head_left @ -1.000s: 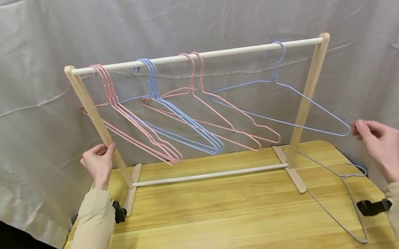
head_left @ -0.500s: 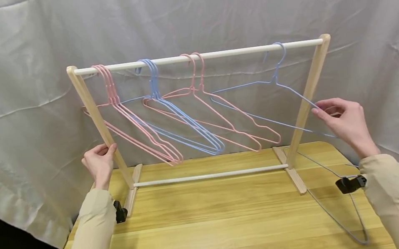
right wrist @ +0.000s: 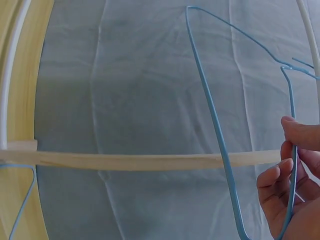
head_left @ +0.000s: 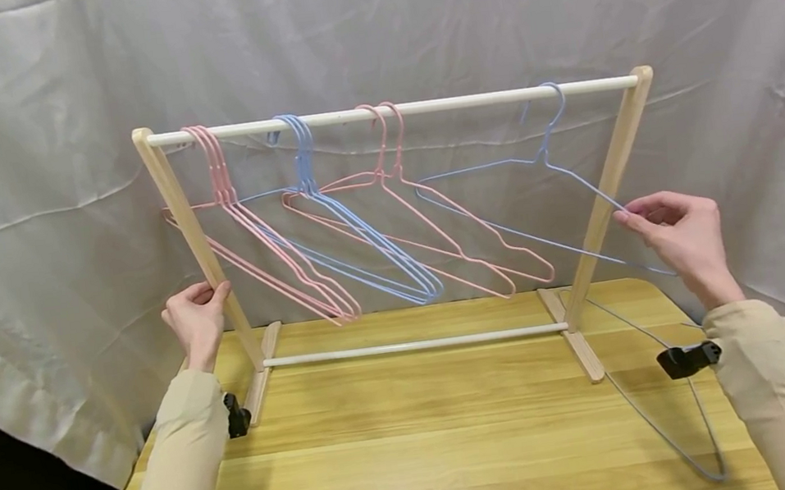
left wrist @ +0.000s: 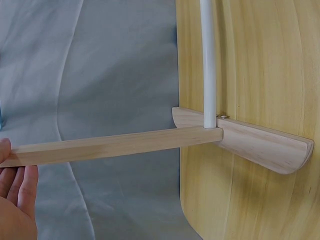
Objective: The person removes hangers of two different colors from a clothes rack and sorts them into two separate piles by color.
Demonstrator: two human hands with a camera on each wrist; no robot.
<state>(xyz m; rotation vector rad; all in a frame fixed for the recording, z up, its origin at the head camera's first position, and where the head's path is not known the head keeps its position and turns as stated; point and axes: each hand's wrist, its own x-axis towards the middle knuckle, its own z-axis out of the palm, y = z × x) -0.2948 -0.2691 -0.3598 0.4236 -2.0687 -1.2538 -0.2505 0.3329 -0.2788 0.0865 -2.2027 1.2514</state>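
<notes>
A wooden rack with a white top rail [head_left: 470, 100] carries pink and blue wire hangers. My left hand [head_left: 197, 316] grips the left wooden post [head_left: 186, 214] partway up, thumb on its front; the left wrist view shows the fingers at the same post [left wrist: 110, 146]. On the right, my right hand [head_left: 682, 236] pinches the sloping shoulder of a single blue hanger [head_left: 581, 180], whose hook sits over the rail. In the right wrist view, thumb and fingers close on that blue hanger's wire [right wrist: 293, 130], while its lower bar runs free.
Pink hangers [head_left: 282, 251] hang at the left, then blue hangers [head_left: 369, 236], then two more pink hangers [head_left: 434, 223]. A grey-blue hanger [head_left: 658, 429] lies on the wooden table [head_left: 420, 456] at right, partly under the rack's right foot [head_left: 581, 352]. A grey curtain [head_left: 364, 25] hangs behind.
My right hand has come leftward and up from beside the blue hanger's tip and now pinches its shoulder. The left hand has stayed on the post.
</notes>
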